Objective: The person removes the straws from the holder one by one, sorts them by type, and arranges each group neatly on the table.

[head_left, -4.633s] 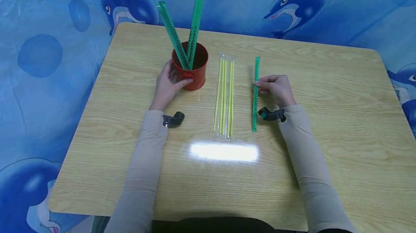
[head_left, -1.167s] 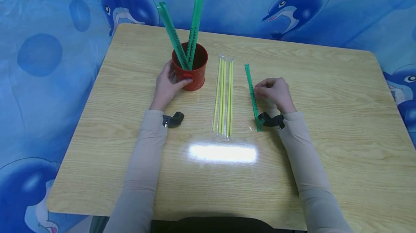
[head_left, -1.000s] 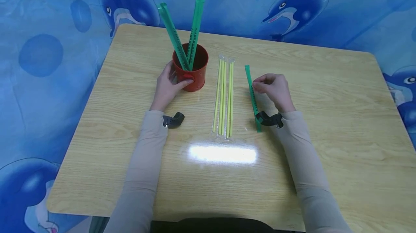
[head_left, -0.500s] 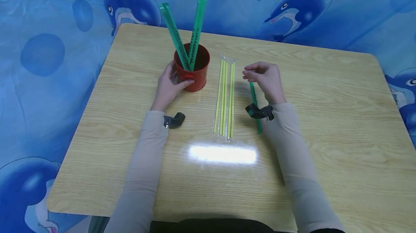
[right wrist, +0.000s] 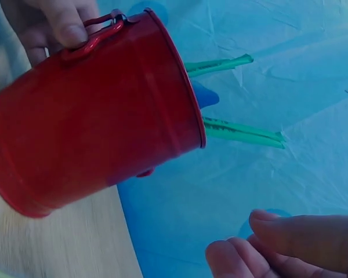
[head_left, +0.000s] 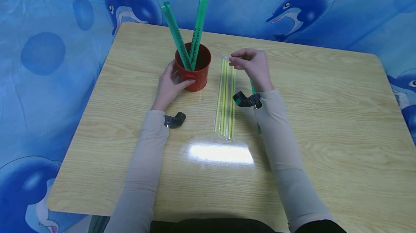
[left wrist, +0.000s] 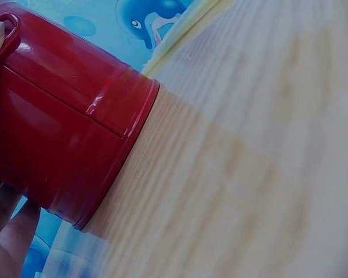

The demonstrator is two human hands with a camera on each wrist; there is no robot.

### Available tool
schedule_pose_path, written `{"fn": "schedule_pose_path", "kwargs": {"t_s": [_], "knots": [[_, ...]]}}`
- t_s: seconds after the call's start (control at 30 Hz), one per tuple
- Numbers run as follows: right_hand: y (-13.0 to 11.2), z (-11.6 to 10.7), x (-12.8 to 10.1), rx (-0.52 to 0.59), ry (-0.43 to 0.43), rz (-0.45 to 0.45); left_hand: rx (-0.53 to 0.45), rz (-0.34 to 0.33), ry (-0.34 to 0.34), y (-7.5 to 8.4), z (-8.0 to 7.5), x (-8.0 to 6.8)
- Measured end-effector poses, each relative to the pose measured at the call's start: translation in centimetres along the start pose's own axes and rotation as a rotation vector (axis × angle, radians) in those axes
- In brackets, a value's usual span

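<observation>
A small red bucket (head_left: 201, 78) stands upright at the left middle of the table, with green-wrapped straws (head_left: 177, 38) leaning out of its mouth. My left hand (head_left: 167, 86) grips its side, thumb by the small handle loop and fingers round the far side, as the left wrist view shows on the bucket (left wrist: 64, 110). Over the top end of the yellow straws (head_left: 223, 99) hovers my right hand (head_left: 251, 65), fingers loosely bent and nothing between them; the right wrist view shows its thumb (right wrist: 307, 231) apart from the bucket. Beneath the right forearm lies one green-wrapped straw (head_left: 252, 87), partly hidden.
The yellow straws lie side by side in clear wrappers on the wooden table (head_left: 341, 117). A blue dolphin-print sheet (head_left: 240, 12) hangs behind the table's back edge. Each wrist wears a dark camera mount, such as the right one (head_left: 247, 100).
My right hand has let go of the green-wrapped straw, now lying tilted, and moved left and away from me over the yellow straws. My left hand stays on the bucket.
</observation>
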State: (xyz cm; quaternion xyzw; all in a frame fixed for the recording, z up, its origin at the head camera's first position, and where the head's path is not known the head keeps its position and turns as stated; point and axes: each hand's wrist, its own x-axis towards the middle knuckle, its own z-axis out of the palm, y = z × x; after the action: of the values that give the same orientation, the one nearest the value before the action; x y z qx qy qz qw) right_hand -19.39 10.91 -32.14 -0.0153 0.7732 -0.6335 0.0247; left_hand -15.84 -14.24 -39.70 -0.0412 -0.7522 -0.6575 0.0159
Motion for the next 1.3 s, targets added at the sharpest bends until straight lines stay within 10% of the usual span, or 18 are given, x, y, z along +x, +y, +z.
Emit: {"fn": "schedule_pose_path", "kwargs": {"t_s": [1.3], "knots": [[-2.1, 6.6, 5.2, 0.196, -0.061, -0.064, 0.035, 0.017, 0.006, -0.1, -0.1, 0.1]]}}
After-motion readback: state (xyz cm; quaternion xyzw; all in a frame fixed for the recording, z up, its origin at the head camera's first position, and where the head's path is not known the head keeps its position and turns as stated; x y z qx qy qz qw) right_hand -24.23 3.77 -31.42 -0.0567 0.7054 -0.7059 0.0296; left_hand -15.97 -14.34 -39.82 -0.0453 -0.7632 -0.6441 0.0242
